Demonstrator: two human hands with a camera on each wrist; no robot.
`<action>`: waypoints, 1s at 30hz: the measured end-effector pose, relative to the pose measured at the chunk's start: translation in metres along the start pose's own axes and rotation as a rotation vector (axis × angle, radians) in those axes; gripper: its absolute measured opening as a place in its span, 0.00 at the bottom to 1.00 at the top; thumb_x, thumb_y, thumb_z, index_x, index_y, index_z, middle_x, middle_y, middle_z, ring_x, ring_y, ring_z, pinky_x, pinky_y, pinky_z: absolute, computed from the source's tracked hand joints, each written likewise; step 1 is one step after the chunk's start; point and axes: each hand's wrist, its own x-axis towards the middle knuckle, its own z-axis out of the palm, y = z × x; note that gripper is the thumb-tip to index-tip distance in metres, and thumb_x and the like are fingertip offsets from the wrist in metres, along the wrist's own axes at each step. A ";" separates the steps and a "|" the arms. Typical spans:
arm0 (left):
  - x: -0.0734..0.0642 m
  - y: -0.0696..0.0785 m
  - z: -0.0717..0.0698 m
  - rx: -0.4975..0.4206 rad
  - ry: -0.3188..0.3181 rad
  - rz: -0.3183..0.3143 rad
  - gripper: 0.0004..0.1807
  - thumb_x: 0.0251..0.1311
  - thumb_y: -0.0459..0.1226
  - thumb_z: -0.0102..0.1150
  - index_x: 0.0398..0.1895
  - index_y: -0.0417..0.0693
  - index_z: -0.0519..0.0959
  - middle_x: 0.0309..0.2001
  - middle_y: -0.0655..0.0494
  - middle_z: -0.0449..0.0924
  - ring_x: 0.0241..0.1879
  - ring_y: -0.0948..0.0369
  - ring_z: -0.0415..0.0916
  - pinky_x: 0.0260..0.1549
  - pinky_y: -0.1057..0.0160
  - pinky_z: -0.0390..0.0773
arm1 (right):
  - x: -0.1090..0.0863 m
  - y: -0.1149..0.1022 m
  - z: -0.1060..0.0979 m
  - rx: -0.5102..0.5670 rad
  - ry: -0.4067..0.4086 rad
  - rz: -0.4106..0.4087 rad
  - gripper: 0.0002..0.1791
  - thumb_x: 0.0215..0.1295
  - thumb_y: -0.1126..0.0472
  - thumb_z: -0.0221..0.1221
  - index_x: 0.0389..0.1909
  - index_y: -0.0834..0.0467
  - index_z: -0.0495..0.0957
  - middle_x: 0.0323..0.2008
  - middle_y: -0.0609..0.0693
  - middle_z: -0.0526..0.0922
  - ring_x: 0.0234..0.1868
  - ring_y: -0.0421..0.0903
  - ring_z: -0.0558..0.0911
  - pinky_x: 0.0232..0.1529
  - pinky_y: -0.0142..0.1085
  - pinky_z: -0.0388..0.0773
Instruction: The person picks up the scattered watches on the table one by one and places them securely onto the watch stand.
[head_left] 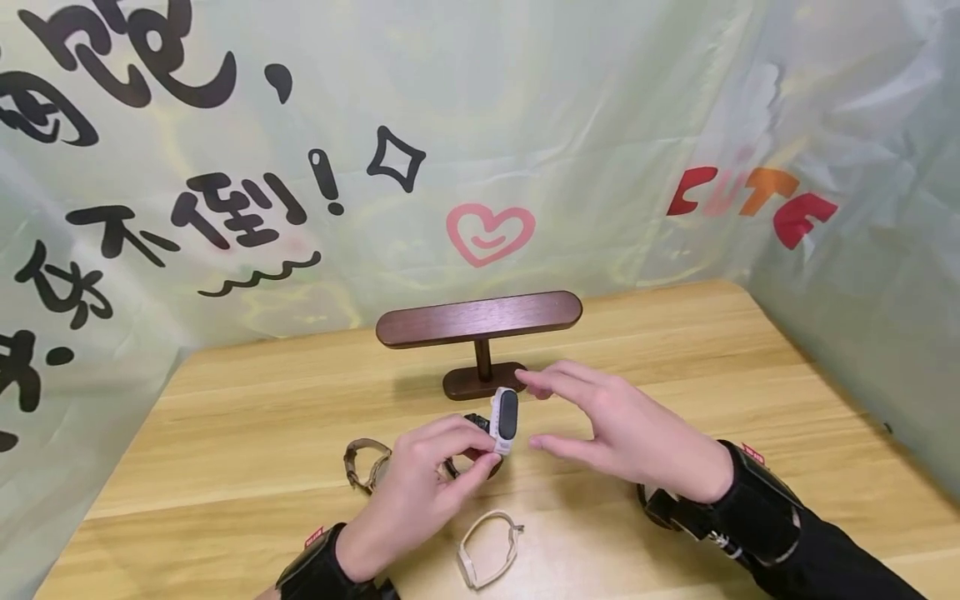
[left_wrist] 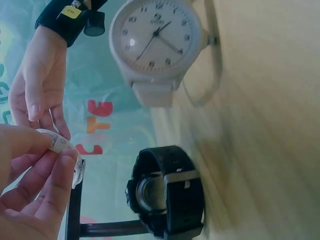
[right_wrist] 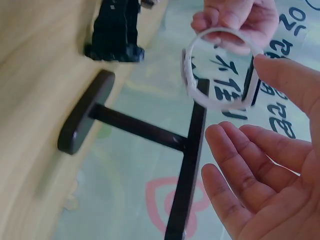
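My left hand (head_left: pixel 423 475) pinches a white fitness band (head_left: pixel 507 414) by its strap, between thumb and fingers. The band is a closed loop with a dark oval screen, held up in front of the wooden display stand (head_left: pixel 480 321). To its right, my right hand (head_left: pixel 630 421) has its fingers extended toward the band and holds nothing. In the right wrist view, the thumb (right_wrist: pixel 282 75) overlaps the band's screen side. Partly behind the left hand lies a black watch (left_wrist: pixel 185 195) with a buckled strap. A white-faced watch (left_wrist: pixel 155 40) appears large in the left wrist view.
On the wooden table (head_left: pixel 247 400), a brownish watch (head_left: pixel 352 467) sits left of the left hand. A pale-strapped watch (head_left: pixel 467 567) lies near the front. Another dark watch (head_left: pixel 660 506) is partly hidden under the right wrist. Printed cloth (head_left: pixel 600 125) hangs behind the table.
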 end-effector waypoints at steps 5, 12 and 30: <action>0.007 0.008 -0.010 0.005 0.051 0.004 0.09 0.48 0.23 0.67 0.31 0.42 0.83 0.34 0.57 0.82 0.33 0.65 0.79 0.33 0.69 0.81 | 0.003 0.008 -0.011 -0.048 0.063 0.021 0.32 0.58 0.50 0.66 0.62 0.57 0.73 0.49 0.41 0.77 0.50 0.38 0.77 0.48 0.34 0.77; 0.018 0.014 -0.027 0.056 0.114 0.016 0.10 0.44 0.20 0.67 0.29 0.39 0.83 0.31 0.54 0.82 0.31 0.62 0.79 0.29 0.66 0.82 | 0.006 0.023 -0.021 -0.071 0.135 0.070 0.28 0.57 0.53 0.67 0.59 0.55 0.75 0.45 0.40 0.75 0.44 0.35 0.74 0.23 0.22 0.72; 0.030 0.006 -0.071 0.176 0.246 -0.017 0.10 0.43 0.16 0.65 0.29 0.34 0.82 0.31 0.49 0.82 0.30 0.59 0.80 0.33 0.67 0.82 | 0.013 0.066 -0.025 -0.138 0.259 0.208 0.27 0.56 0.54 0.68 0.55 0.61 0.78 0.48 0.50 0.76 0.46 0.43 0.73 0.44 0.38 0.73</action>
